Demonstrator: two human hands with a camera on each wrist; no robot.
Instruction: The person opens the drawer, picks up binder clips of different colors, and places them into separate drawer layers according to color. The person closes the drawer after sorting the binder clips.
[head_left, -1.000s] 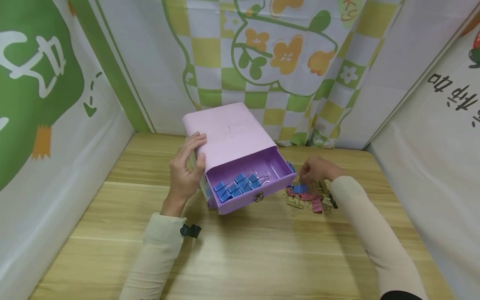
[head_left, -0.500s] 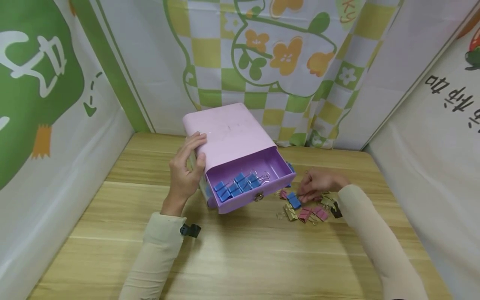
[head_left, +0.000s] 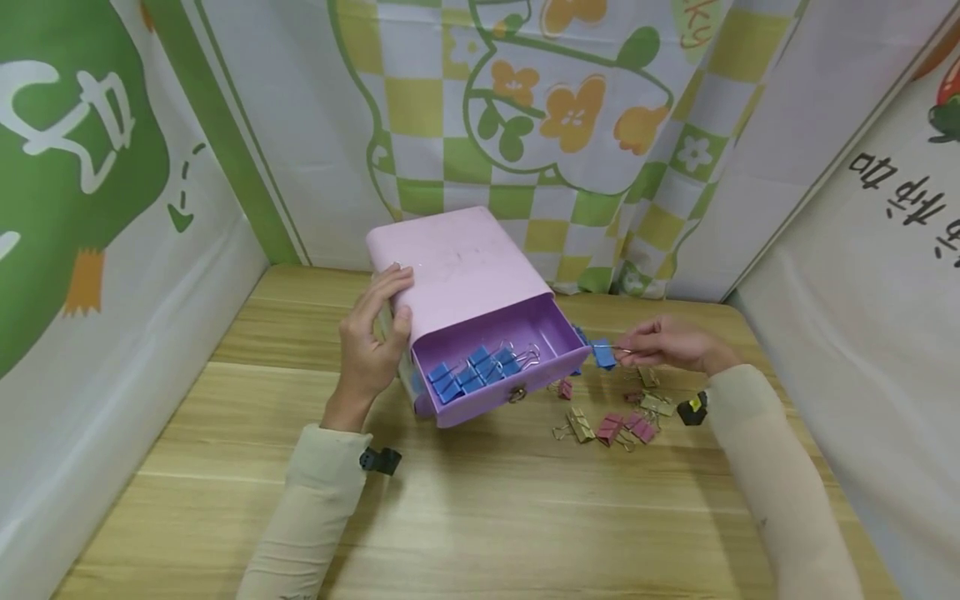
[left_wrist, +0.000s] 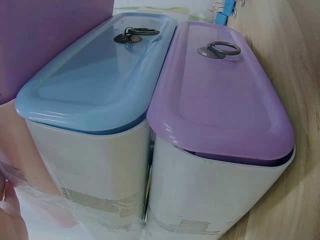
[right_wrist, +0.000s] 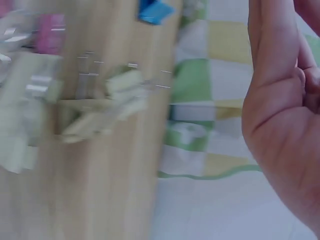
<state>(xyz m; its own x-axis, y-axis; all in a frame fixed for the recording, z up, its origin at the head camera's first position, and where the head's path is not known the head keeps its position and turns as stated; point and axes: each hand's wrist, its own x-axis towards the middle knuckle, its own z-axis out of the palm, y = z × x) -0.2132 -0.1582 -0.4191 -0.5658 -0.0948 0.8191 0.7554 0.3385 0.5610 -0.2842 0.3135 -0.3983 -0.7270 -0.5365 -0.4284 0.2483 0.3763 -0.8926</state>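
My left hand (head_left: 367,342) rests on the left side of a pink drawer box (head_left: 457,258), fingers on its top and thumb near the front corner. Its top purple drawer (head_left: 540,329) is pulled out, with several blue binder clips (head_left: 472,377) lying inside at the left. To the right of the drawer, my right hand (head_left: 671,343) pinches a blue binder clip (head_left: 603,353) by its wire handle, above the table. In the right wrist view only part of the right hand (right_wrist: 280,105) shows; the pinched clip is not plainly seen there.
Pink and gold binder clips (head_left: 580,425) lie scattered right of the box. More blue clips (head_left: 580,335) sit beside the drawer's right side. In the left wrist view, a blue drawer front (left_wrist: 100,75) and a purple one (left_wrist: 225,95) are closed. Curtains hang behind the wooden table (head_left: 480,517).
My right hand has picked a blue binder clip out of the pile and lifted it up and away. The pile has spread out toward the front. The left hand and box stay put.
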